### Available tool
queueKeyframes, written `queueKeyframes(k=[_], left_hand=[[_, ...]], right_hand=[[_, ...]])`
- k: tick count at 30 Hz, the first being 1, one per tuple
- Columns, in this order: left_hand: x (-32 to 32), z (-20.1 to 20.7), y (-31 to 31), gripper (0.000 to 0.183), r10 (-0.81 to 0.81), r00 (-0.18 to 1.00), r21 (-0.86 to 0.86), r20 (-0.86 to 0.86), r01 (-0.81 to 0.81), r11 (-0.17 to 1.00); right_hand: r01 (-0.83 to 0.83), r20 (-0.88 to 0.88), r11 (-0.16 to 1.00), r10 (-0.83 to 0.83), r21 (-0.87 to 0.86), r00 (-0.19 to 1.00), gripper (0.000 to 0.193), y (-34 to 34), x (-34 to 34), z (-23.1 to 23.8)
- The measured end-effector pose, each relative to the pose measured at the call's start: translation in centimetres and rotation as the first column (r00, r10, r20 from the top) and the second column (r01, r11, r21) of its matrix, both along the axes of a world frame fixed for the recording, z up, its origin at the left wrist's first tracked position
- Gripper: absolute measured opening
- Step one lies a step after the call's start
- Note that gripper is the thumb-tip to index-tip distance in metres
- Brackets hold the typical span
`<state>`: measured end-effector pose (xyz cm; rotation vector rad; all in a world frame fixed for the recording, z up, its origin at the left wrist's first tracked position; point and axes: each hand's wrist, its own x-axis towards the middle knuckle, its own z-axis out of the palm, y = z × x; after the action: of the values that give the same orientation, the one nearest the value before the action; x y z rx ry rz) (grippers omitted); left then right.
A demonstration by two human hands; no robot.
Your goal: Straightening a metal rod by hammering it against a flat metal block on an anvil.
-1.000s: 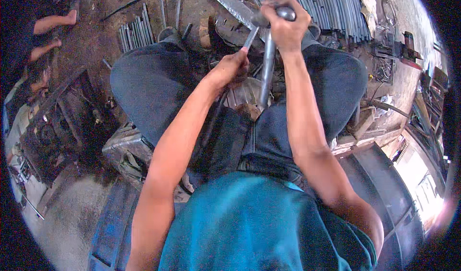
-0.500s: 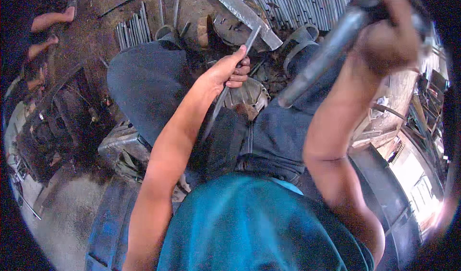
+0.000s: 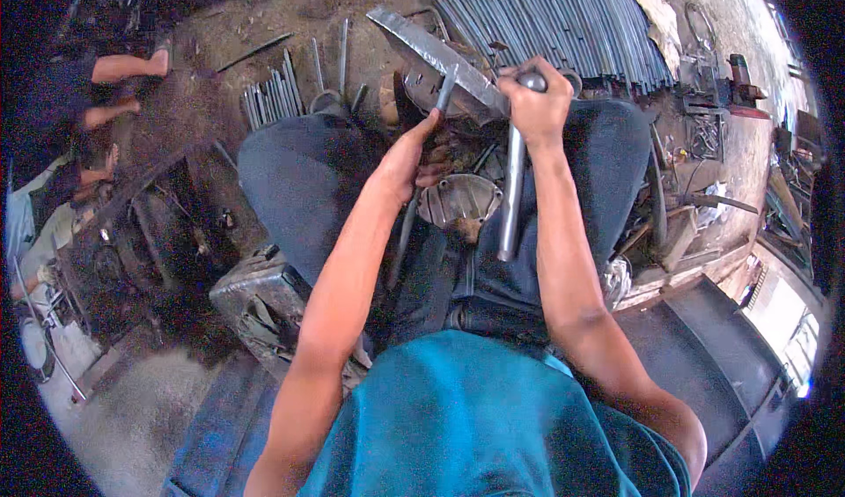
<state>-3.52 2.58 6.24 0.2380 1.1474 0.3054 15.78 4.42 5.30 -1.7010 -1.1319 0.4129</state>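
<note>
My left hand is closed round a thin flat steel bar, which slants up and away from me. The bar's upper end lies at a long, worn steel slab beyond my knees. In my right hand is a hammer with a smooth metal handle; its handle hangs down toward my lap. A rounded metal end of it shows by my thumb, while my fingers cover the rest of its head. Between my thighs sits a ribbed metal casing.
Many long steel bars lie in a row at the far right. A smaller bundle of short bars lies far left. Another person's hands and feet show at the left. Tools and scrap lie to the right.
My right hand has come down and inward from its raised place at the right, bringing the hammer close to the bar and slab. My left hand keeps its hold on the bar.
</note>
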Motion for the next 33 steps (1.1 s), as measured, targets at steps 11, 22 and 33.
queueKeyframes(k=[11, 22, 33], left_hand=[[-2.0, 11.9, -6.5, 0.049, -0.171, 0.977, 0.632, 0.124, 0.055, 0.773], [-1.7, 13.0, -8.8, 0.04, -0.191, 0.981, 0.781, -0.038, 0.148, 0.607], [0.3, 12.2, -8.1, 0.03, 0.085, 0.919, 0.785, -0.384, 0.276, 0.554]], right_hand=[[0.076, -0.05, 0.985, -0.084, -0.155, 0.995, 0.014, -3.1, -1.0, 0.0], [0.039, -0.033, 0.994, -0.042, -0.101, 0.999, 0.014, -1.4, -0.9, 0.7], [0.017, -0.008, 0.99, -0.019, -0.139, 1.0, 0.035, -0.6, -0.2, -1.0]])
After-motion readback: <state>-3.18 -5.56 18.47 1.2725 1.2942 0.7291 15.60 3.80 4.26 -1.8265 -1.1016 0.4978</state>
